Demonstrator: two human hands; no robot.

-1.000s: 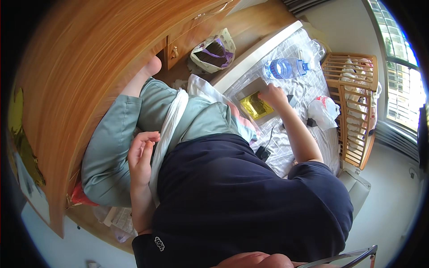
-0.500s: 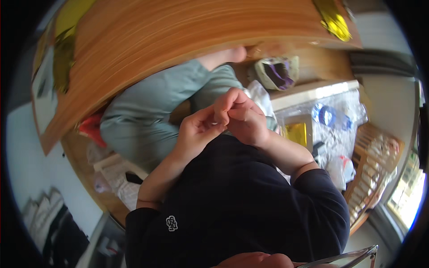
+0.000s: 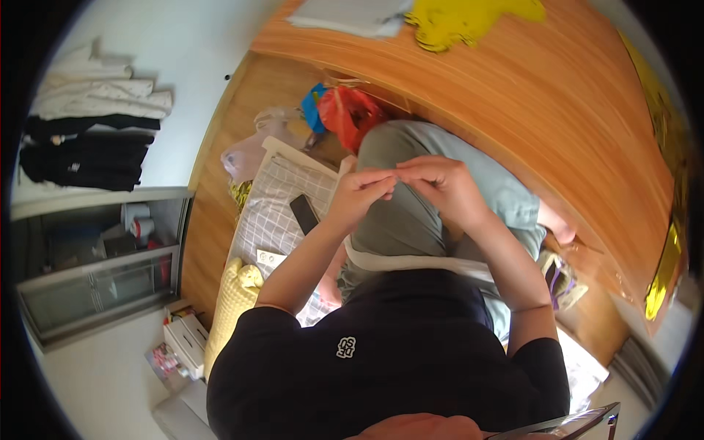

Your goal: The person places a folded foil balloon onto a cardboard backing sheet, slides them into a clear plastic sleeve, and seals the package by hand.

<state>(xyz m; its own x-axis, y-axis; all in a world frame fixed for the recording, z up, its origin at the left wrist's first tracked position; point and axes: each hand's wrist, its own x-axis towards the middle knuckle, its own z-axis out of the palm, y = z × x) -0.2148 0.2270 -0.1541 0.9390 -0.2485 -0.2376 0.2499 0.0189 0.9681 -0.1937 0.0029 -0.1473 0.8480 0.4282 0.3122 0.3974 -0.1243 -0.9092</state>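
My left hand [image 3: 363, 193] and my right hand [image 3: 444, 183] meet at the fingertips above my lap. The left fingers are pressed together in a pinch. Thumb and fingers of my right hand are pinched against the left fingertips. Anything between them is too small or hidden to make out. Below the hands are my bent legs in grey-green trousers [image 3: 396, 220]. A pale white band [image 3: 425, 262] lies across my lap, close to my dark shirt.
The wooden tabletop [image 3: 513, 95] arches across ahead and right, bearing yellow foil [image 3: 469, 20] and white sheets [image 3: 348, 15]. At left, a phone [image 3: 303, 214] lies on checked cloth [image 3: 275, 194]. Red [image 3: 350, 117] and blue bags [image 3: 313, 108] sit under the table edge. A glass-fronted cabinet [image 3: 103, 282] stands far left.
The view has swung to the left, bringing the phone, checked cloth and cabinet into sight. My hands, closely overlapped before, now touch mainly at the fingertips, with the wrists farther apart.
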